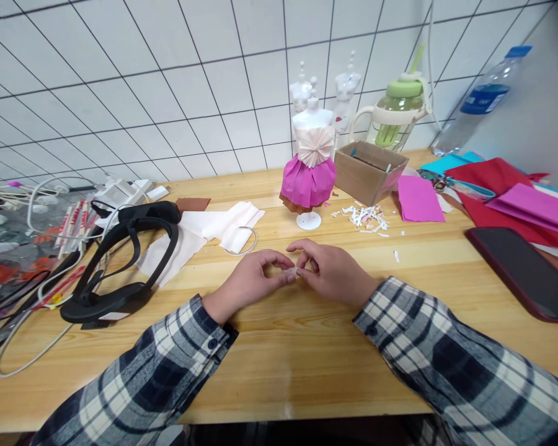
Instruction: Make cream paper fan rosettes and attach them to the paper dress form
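Cardboard box (369, 170) behind, open, w/ small scraps inside, contents hard to tell; green-lid jug (395, 111) & water bottle (486, 99) by tiled wall. Wooden table (279, 359): pink-skirted mini mannequin (310, 167), paper shreds (365, 217). Left hand (248, 282) & right hand (332, 272) meet mid-table, fingertips pinched together on a tiny pale scrap (292, 272), too small to ID. Phone (523, 269) cut off at right.

table (279, 365): pale wood, smooth matt | mannequin skirt (308, 179): pink crepe paper | box (369, 170): brown cardboard | sleeves (446, 347): plaid cloth | headset (121, 260): matt black plastic
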Tool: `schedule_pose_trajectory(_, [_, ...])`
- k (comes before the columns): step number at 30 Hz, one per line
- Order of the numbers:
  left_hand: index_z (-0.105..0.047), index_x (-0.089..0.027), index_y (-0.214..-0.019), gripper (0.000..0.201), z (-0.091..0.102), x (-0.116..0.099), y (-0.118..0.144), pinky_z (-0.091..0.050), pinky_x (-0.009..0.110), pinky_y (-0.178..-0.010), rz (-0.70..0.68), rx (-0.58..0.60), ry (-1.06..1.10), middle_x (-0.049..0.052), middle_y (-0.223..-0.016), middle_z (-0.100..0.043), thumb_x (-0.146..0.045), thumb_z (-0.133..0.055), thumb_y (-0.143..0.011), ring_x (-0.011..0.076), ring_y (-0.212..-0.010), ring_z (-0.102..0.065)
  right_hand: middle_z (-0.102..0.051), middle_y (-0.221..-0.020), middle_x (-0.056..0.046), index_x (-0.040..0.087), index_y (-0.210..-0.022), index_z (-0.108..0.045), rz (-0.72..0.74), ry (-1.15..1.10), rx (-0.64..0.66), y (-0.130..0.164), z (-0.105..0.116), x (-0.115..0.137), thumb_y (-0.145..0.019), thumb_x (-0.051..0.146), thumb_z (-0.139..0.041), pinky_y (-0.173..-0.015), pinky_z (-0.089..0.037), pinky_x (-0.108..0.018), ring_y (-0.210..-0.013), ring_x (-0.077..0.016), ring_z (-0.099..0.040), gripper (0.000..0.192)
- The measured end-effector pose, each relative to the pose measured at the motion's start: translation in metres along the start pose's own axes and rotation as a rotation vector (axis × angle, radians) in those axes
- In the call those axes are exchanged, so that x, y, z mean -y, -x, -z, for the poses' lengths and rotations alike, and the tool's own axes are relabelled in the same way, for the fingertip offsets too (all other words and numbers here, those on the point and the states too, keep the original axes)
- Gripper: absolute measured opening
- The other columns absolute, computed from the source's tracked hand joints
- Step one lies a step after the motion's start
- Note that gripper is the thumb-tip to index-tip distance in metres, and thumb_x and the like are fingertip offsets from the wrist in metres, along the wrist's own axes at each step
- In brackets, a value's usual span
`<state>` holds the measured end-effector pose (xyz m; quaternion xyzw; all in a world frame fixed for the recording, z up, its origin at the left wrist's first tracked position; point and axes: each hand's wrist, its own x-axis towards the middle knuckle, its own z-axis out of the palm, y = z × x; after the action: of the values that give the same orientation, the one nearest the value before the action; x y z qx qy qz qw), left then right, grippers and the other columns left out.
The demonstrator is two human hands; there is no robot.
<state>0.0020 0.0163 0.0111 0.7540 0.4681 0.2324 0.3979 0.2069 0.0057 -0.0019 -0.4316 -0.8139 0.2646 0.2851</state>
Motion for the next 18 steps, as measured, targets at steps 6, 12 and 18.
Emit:
schedule_pose_trajectory(6, [-0.074, -0.021, -0.083, 0.019, -0.002, 0.002, 0.001, -0.047, 0.031, -0.077, -0.007, -0.005, -0.044, 0.004, -0.085, -0.074, -0.04, -0.07, -0.079, 0.0203, -0.08, -0.065, -0.071, -0.091, 0.0, 0.021, -0.126, -0.053, 0.018, 0.035, -0.002, 0.0, 0.001, 0.002, -0.084, 0.017, -0.062, -0.067, -0.041, -0.025, -0.072, -0.0135, -0.061, 0.042])
schedule_pose_trajectory(12, [-0.07, -0.017, -0.085, 0.03, 0.0, 0.003, 0.0, -0.048, 0.029, -0.071, 0.183, -0.061, 0.263, 0.005, -0.087, -0.074, -0.044, -0.075, -0.074, 0.0188, -0.077, -0.065, -0.068, -0.088, -0.008, 0.019, -0.088, -0.066, -0.167, 0.444, -0.15, -0.005, 0.025, -0.013, -0.092, 0.038, -0.055, -0.072, -0.042, -0.032, -0.087, -0.0226, -0.061, 0.023])
schedule_pose_trajectory(18, [-0.066, -0.015, -0.088, 0.033, 0.0, 0.011, -0.003, -0.046, 0.025, -0.072, 0.26, -0.09, 0.622, 0.003, -0.087, -0.073, -0.042, -0.078, -0.073, 0.0141, -0.076, -0.064, -0.065, -0.086, -0.012, 0.018, -0.081, -0.064, -0.274, 0.648, -0.034, -0.003, 0.026, -0.025, -0.092, 0.052, -0.053, -0.07, -0.042, -0.035, -0.082, -0.0242, -0.059, 0.038])
